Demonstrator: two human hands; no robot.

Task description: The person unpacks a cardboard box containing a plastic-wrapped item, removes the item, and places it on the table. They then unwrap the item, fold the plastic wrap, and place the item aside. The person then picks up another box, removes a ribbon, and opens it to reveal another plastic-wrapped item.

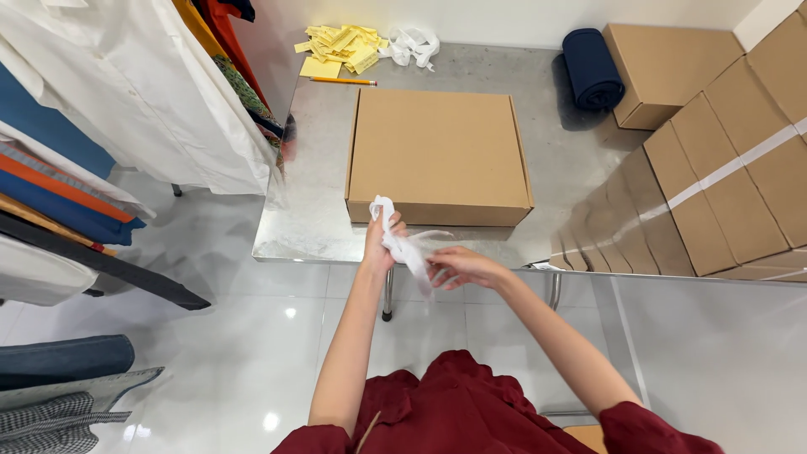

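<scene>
With our left hand closed around the upper end of a crumpled clear plastic bag and our right hand pinching its lower part with loosely curled fingers, we hold it just before the closed cardboard box on the steel bench.

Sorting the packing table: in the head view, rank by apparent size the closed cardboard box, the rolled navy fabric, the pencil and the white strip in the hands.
1. Closed cardboard box
2. Rolled navy fabric
3. White strip, though nearer the camera, so unsure
4. Pencil
</scene>
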